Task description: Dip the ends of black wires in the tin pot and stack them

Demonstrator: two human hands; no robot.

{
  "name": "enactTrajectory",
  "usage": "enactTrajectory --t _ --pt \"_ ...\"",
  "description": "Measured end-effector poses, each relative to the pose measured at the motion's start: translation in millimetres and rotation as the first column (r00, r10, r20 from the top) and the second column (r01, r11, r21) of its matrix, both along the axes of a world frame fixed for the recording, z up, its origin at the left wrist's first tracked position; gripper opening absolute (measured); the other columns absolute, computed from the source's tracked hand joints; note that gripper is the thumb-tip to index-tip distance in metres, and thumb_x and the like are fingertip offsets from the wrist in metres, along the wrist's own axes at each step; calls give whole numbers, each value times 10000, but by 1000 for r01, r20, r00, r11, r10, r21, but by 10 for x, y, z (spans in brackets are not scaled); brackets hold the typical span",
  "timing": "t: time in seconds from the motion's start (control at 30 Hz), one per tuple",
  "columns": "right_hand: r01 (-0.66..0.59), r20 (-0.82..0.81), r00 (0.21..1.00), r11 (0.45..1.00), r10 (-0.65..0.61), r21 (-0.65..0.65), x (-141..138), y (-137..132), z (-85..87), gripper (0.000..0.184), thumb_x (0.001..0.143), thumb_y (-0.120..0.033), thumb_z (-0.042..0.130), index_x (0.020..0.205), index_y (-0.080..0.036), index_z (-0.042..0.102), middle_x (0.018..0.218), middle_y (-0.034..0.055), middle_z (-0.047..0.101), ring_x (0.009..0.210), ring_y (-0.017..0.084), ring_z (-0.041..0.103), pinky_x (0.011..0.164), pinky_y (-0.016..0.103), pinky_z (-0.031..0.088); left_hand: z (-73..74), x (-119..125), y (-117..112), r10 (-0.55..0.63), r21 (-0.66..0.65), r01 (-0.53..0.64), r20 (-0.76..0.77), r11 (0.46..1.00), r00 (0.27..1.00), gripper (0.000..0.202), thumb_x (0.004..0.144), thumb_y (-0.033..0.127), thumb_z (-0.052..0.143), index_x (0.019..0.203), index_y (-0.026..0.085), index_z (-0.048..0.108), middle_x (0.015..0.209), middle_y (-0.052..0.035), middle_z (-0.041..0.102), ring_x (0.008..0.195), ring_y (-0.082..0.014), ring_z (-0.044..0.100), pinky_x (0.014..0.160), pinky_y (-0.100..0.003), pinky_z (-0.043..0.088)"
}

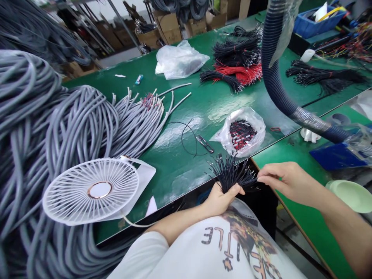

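A thick bundle of thin black wires (229, 170) is gripped in my left hand (222, 197), close to my body at the table's front edge. The wire ends fan out above my fingers. My right hand (287, 182) pinches at the right side of that bundle, thumb and forefinger together at a wire tip; exactly what lies between them is too small to make out. Just beyond the bundle sits a clear plastic bag (255, 120) of small black and red pieces. Left of the bag lie a pair of thread snips (205, 144) and a loose black wire (182, 135).
Coiled grey cables (78, 120) cover the left side. A white fan (93, 193) stands in front of them. Black wire bundles (236, 48) and red wires (250, 73) are piled at the back. A ribbed hose (273, 81) curves down on the right, near a green bowl (353, 195).
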State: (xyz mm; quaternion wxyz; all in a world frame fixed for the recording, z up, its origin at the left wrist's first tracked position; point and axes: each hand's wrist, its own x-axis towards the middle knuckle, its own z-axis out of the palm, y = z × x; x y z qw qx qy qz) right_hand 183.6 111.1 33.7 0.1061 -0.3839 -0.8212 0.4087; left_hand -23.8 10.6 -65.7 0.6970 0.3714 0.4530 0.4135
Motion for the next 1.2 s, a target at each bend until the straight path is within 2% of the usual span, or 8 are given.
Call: enactTrajectory --t 0.1,0.2,0.3,0.43,0.7,0.9,1.07,1.2 --pt "-127 33 992 986 124 108 -62 180 122 318 961 -340 523 702 -195 639 620 -1 631 560 121 548 558 255 392 7 -29 -35 27 -6 -26 22 1000 999 559 868 660 610 793 110 678 413 87 329 375 -44 231 420 -237 169" --pt "66 -17 998 980 -64 185 -134 509 213 336 969 -410 513 740 -190 623 611 5 603 545 124 534 548 260 392 13 -72 -58 91 -71 -87 57 994 994 581 831 704 620 799 124 651 391 112 274 352 -41 195 401 -230 136" --pt "258 36 952 862 -303 437 -258 908 194 321 998 -402 456 893 -191 673 746 54 677 635 167 588 602 294 447 21 -117 -55 109 -133 -97 83 986 991 574 818 712 628 814 138 623 379 127 265 330 -41 185 377 -216 127" --pt "42 256 922 735 -289 677 -447 1125 83 249 905 -145 520 1043 -162 726 1187 141 697 1028 287 619 889 429 465 42 -148 -13 108 -106 -98 94 990 990 587 812 724 621 815 136 623 371 125 292 312 -42 199 357 -208 165" --pt "-198 -13 961 717 277 668 -349 95 139 188 942 -100 526 975 -190 688 995 63 745 1006 220 625 931 384 459 -3 -135 62 54 -45 -48 133 998 990 584 835 705 612 824 122 639 381 114 314 323 -44 231 375 -211 182" --pt "-210 101 974 653 201 728 -307 -247 -202 248 957 -76 471 952 -175 698 878 65 737 997 235 625 1083 483 349 22 -69 36 12 -29 -8 128 1000 992 601 863 694 585 896 101 673 383 111 331 319 -44 244 375 -206 199" --pt "-165 77 985 701 156 694 -198 -354 -404 283 979 -94 435 874 -160 690 801 76 696 869 205 611 1047 475 373 13 -73 11 14 -50 -7 126 999 992 623 885 658 589 1160 103 653 396 117 376 308 -54 295 370 -193 236" --pt "-100 4 993 799 121 593 -116 -379 -389 242 984 -133 480 890 -182 698 818 58 701 889 207 613 972 449 402 -35 -67 8 -45 -16 49 166 999 985 521 868 599 657 1039 107 672 405 119 370 314 -42 282 382 -197 275"
